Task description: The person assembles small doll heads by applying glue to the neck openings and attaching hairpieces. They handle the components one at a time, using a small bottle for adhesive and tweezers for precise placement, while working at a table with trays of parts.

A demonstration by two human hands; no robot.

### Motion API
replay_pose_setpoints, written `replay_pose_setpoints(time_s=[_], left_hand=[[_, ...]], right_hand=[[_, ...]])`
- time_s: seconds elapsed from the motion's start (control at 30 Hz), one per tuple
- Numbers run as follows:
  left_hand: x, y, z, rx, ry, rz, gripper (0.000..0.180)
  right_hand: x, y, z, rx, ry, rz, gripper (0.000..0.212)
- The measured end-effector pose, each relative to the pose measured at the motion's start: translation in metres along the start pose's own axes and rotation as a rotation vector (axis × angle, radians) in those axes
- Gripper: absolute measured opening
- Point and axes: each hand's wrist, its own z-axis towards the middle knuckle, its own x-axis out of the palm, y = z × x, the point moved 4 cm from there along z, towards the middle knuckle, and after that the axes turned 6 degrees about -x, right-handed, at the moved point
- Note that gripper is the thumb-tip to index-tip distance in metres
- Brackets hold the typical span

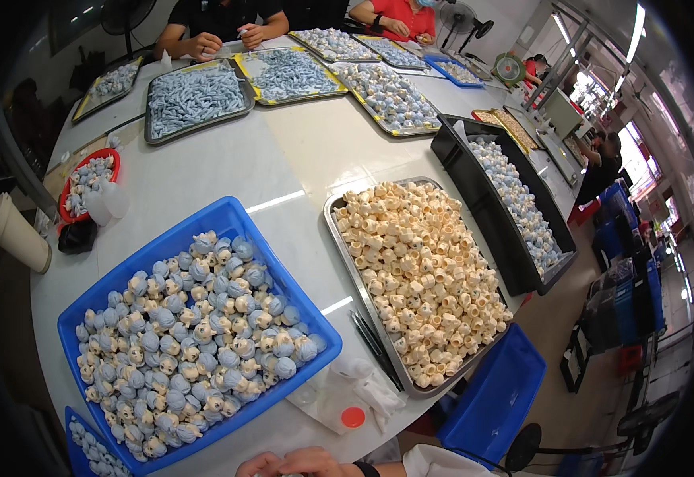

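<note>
My right hand (312,461), with a black band at its wrist, comes in at the lower edge. Its fingers are curled and meet those of my left hand (259,463). Both hands are closed together and cut off by the picture's edge, so what they hold is hidden. Just ahead of them is a blue plastic tray (240,208) heaped with small doll heads (174,350), cream faces with pale blue hair. To the right, a metal tray (337,226) carries a pile of hollow cream face parts (418,278).
Pens (375,350), crumpled tissue (375,397) and a red cap (352,417) lie between the trays. A black bin (554,270) of heads stands at right, a blue bin (506,381) below the table edge. At left are a red basket (65,203) and a cup (21,234). Co-workers (224,24) sit opposite.
</note>
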Motion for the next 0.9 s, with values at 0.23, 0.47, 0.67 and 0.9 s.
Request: replay_pose_setpoints(time_s=[0.23,0.47,0.67,0.9], left_hand=[[-0.004,0.002,0.0,0.003,0.041,-0.136,0.058],[-0.007,0.003,0.0,0.077,-0.027,-0.266,0.055],[-0.017,0.01,-0.003,0.134,-0.203,-0.284,0.042],[-0.013,0.0,-0.002,0.144,-0.2,-0.386,0.032]], right_hand=[[0.001,0.002,0.003,0.022,-0.029,-0.021,0.037],[0.0,0.005,0.01,0.028,0.001,-0.112,0.036],[0.003,0.007,0.017,0.073,0.017,-0.071,0.035],[0.004,0.009,0.019,0.036,0.053,-0.052,0.035]])
